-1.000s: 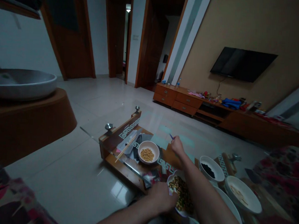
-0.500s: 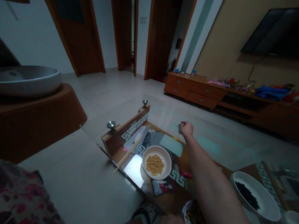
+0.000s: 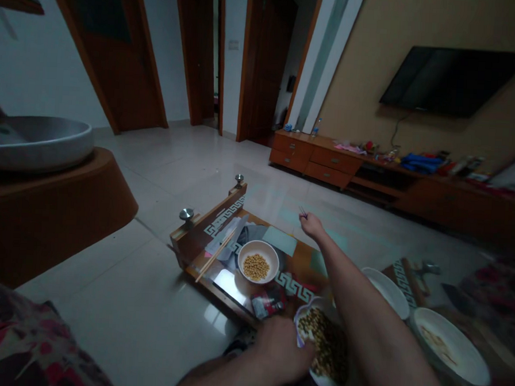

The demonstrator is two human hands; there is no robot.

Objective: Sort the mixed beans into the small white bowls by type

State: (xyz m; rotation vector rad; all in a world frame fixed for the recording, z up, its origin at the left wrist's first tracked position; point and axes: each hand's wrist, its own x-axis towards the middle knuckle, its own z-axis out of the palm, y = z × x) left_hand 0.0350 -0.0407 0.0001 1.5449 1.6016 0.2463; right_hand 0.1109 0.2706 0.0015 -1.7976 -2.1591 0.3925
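Note:
My left hand point(image 3: 281, 350) is closed on the near-left rim of a pale, purple-edged bowl point(image 3: 302, 310) with mixed green and brown beans in it, thumb over the edge. Stretched far out over the table's far edge, my right hand point(image 3: 311, 224) is closed on a slim dark item; two thin prongs stick out, and its kind is unclear. A white bowl point(image 3: 275, 257) with yellow soybeans point(image 3: 256, 267) stands left of both hands. Beside it a pair of wooden chopsticks point(image 3: 215, 256) lies across the table's left end.
The low wooden table point(image 3: 205, 274) has a raised end board with metal knobs point(image 3: 186, 214). On the right stand a white dish point(image 3: 388, 292) and another dish point(image 3: 468, 359) with pale pieces. A TV cabinet point(image 3: 320, 156) lines the wall; a washbasin point(image 3: 39, 147) is at left.
My left hand and the bean bowl have come further into view, up from the bottom edge. The camera has shifted; my right arm stays outstretched, with thin prongs now showing at its fingers.

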